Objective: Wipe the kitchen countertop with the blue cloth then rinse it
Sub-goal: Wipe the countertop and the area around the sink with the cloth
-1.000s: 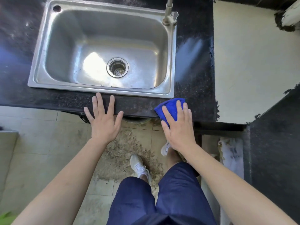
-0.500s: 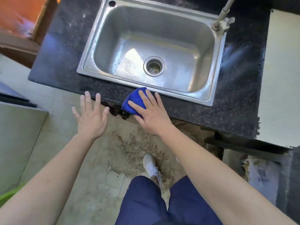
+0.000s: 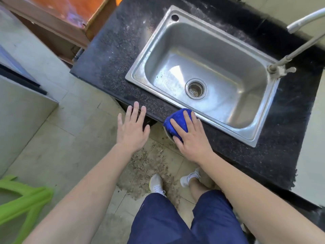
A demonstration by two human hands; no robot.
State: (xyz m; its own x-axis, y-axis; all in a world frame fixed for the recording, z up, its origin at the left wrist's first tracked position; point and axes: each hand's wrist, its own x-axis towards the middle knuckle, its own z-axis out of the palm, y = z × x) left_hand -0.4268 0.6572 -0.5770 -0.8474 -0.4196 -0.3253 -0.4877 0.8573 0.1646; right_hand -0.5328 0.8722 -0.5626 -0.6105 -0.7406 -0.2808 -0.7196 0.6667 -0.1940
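Observation:
The blue cloth (image 3: 177,123) lies bunched on the front edge of the black speckled countertop (image 3: 119,55), just in front of the steel sink (image 3: 207,50). My right hand (image 3: 190,137) presses flat on the cloth, fingers spread over it. My left hand (image 3: 132,128) hovers open to the left, its fingertips at the countertop's front edge, holding nothing. The faucet (image 3: 288,59) rises at the sink's right side.
Dirt and crumbs are scattered on the tiled floor (image 3: 146,164) below the counter, near my white shoes (image 3: 156,185). A green plastic object (image 3: 22,198) sits at lower left. An orange wooden frame (image 3: 70,16) stands at upper left, a grey cabinet (image 3: 21,106) to the left.
My right hand has slid the blue cloth leftward along the counter's front edge, from right of the sink to its front left. The left hand left the counter edge. The view swung left.

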